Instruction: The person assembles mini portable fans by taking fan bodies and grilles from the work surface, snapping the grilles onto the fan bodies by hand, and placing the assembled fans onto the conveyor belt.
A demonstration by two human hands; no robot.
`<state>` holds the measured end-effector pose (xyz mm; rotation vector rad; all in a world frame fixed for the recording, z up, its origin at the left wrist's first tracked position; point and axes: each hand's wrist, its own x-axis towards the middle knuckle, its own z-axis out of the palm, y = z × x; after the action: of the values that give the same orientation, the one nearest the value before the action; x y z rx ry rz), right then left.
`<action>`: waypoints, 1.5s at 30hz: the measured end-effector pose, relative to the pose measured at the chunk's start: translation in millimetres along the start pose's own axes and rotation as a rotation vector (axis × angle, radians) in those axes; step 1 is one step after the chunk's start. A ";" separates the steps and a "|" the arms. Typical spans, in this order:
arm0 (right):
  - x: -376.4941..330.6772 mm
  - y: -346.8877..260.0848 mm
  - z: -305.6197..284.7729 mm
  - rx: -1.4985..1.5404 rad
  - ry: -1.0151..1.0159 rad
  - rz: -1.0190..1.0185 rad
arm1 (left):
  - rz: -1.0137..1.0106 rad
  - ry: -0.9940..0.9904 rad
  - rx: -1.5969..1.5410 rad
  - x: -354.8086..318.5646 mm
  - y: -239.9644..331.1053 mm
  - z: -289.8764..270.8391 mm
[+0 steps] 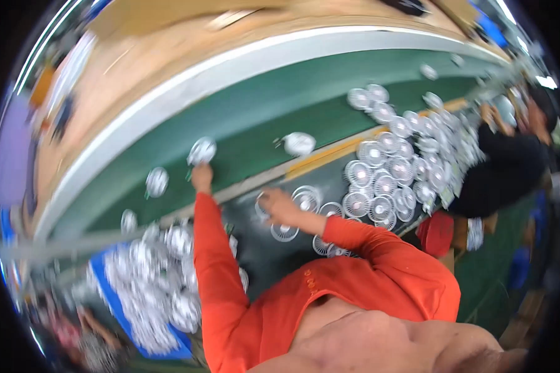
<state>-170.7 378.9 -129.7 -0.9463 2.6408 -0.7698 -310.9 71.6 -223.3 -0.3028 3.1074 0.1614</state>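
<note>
My left hand reaches over the green conveyor belt, its fingers closed at the near edge of a round white fan part. A thin wire seems to hang beside that part, though motion blurs it. Over the dark worktable, my right hand has its fingers curled on the rim of a white fan grille. Beside and under this hand lie more round grilles, such as the white grille next to my knuckles. My fingertips are partly hidden on both sides.
A heap of white fan parts fills a blue tray at my left. Many grilles cover the table to the right, near a co-worker in black. More parts, including a white fan part, rest on the belt.
</note>
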 end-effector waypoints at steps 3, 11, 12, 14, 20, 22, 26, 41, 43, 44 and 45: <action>-9.3 20.7 -0.2 -0.137 0.003 0.053 | -0.277 0.109 -0.567 16.4 61.9 -23.6; 8.9 40.4 -14.3 0.675 0.086 0.171 | -0.082 0.288 -0.783 -3.5 60.6 -25.8; 13.6 52.3 -1.2 0.540 0.333 0.107 | -0.028 0.305 -0.783 -15.2 64.2 -27.4; 10.2 40.4 -28.9 1.211 0.350 0.256 | 0.004 0.249 -1.016 -49.1 77.5 -29.9; -7.4 20.6 -60.9 1.159 0.285 0.243 | -0.309 -0.143 -1.740 -169.2 158.1 -76.7; -11.3 17.4 -47.8 0.702 0.442 0.138 | -0.340 -0.065 -1.839 -198.8 171.5 -77.3; -31.9 0.6 -42.8 0.369 0.459 -0.030 | -0.589 -0.310 -2.100 -235.7 173.4 -73.5; -61.9 -45.0 -25.1 0.720 0.056 -0.074 | -0.496 0.291 -2.051 -282.4 193.3 -120.6; -57.5 -56.8 -19.9 0.922 0.013 -0.009 | -0.360 0.435 -1.808 -284.2 186.3 -116.4; -59.9 -69.1 -31.2 0.949 0.001 0.068 | -0.393 0.513 -1.649 -290.1 200.8 -137.2; -55.4 -66.1 -20.7 1.005 -0.004 0.096 | -0.358 0.538 -1.592 -288.8 197.4 -130.2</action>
<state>-101.7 379.6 -73.9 -0.5005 1.8245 -1.7732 -66.3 306.0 -66.6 -0.9268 2.3368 2.7569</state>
